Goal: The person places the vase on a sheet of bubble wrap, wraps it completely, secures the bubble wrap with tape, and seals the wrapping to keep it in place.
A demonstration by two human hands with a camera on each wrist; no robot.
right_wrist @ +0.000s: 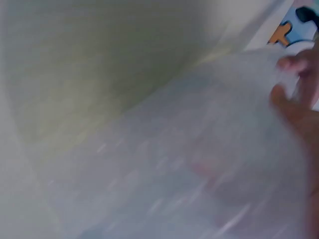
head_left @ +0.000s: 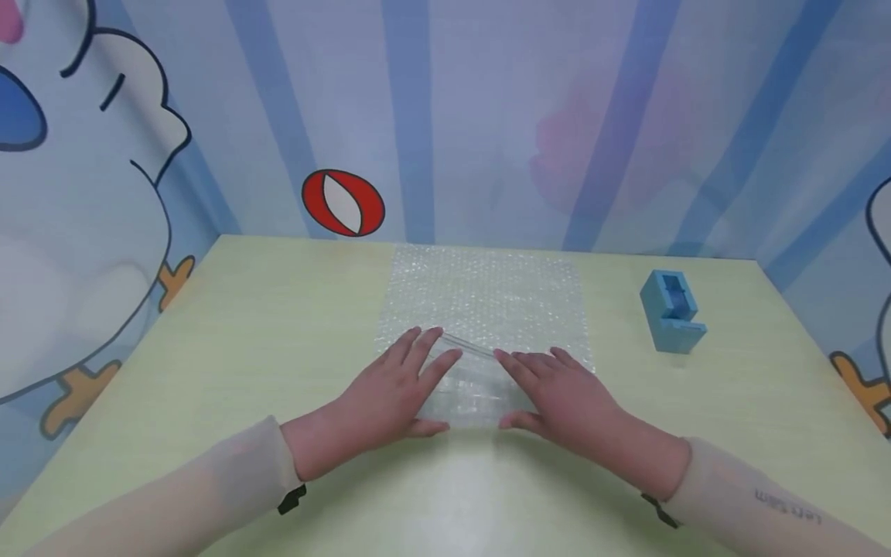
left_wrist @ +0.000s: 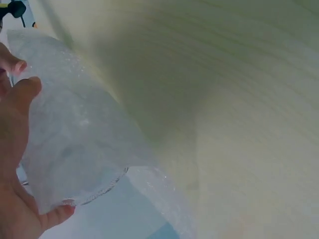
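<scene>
A clear sheet of bubble wrap [head_left: 487, 290] lies flat on the table toward the back wall. Its near part is lifted and folded over, and a thin transparent double edge crosses between the two hands. The left hand [head_left: 390, 391] grips the fold from the left, thumb low at its near edge and fingertips at its upper edge. From the other side the right hand [head_left: 567, 394] holds it in the same way. In the left wrist view the raised wrap [left_wrist: 84, 129] spans between thumb and fingertip. The right wrist view is blurred, with the wrap [right_wrist: 199, 149] filling much of it.
A light blue tape dispenser [head_left: 671, 313] stands at the right of the pale yellow table [head_left: 278, 309]. Behind the table rises a striped blue wall [head_left: 480, 116] with cartoon prints. Both forearms wear pale sleeves [head_left: 237, 464].
</scene>
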